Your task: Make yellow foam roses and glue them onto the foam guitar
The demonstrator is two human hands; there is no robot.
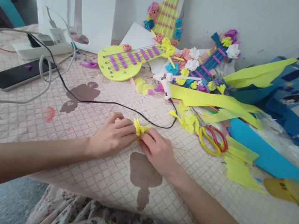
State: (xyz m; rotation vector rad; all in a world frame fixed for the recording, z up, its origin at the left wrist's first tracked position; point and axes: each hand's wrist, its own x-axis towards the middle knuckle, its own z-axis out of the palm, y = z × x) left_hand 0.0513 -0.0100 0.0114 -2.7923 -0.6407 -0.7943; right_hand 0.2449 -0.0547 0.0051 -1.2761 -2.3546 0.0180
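Between my two hands, just above the quilted tablecloth, is a small yellow crepe paper flower (140, 127) with ruffled petals. My left hand (116, 137) pinches it from the left, fingers bent. From the other side my right hand (157, 149) grips its lower part with thumb and fingers together. The fingertips hide the flower's base. A thin stick (180, 149) lies just right of my right hand. Beyond it are scissors (212, 138) with red and yellow handles, beside yellow paper scraps (186, 120).
A white glue gun (166, 86) stands behind, its black cord (116, 103) crossing the table. Paper guitars (120, 63) with flowers lie at the back. Yellow and blue paper strips (263, 148) spread rightward. A phone (20, 73) and power strip (41, 48) sit left.
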